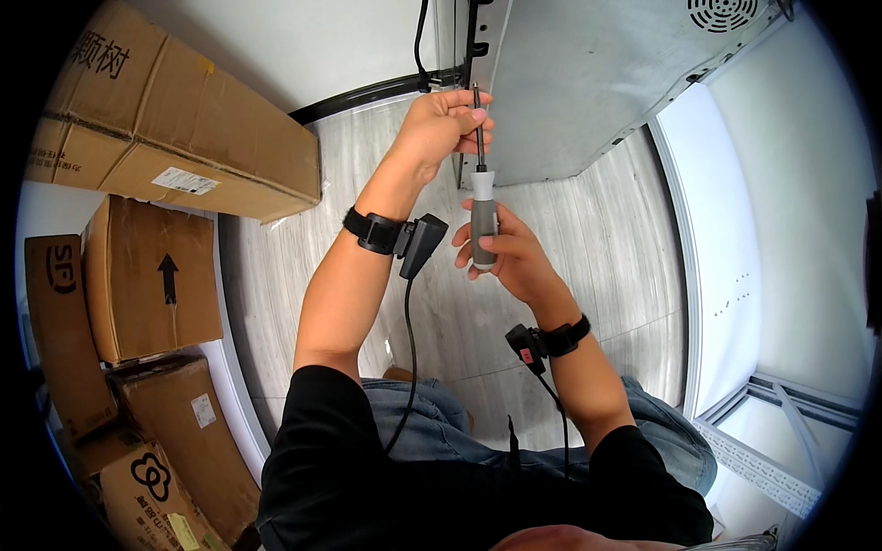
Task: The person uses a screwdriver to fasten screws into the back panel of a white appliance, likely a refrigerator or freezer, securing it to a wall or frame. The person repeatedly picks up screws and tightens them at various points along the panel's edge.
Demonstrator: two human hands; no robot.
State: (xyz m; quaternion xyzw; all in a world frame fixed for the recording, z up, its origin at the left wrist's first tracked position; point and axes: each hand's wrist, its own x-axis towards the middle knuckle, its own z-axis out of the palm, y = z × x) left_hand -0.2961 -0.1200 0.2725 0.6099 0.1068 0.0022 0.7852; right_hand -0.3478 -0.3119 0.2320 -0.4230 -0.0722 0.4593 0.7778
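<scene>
A screwdriver (484, 220) with a grey and white handle points away from me, its dark shaft upward in the view. My right hand (508, 246) is closed around the handle. Farther up, my left hand (447, 129) pinches the shaft near its tip between thumb and fingers. The tip shows just beyond those fingers, beside the edge of a large grey metal panel (570, 101). Whether a screw sits at the tip is too small to tell. Each wrist wears a black strap with a small cabled device, one on the left (423, 246) and one on the right (526, 349).
Cardboard boxes (156, 280) are stacked along the left side, with a long carton (220, 138) at the far left. A black cable (420, 46) hangs by the far wall. Wood-look floor (367, 303) lies under my hands. White metal framing (763, 459) stands at the near right.
</scene>
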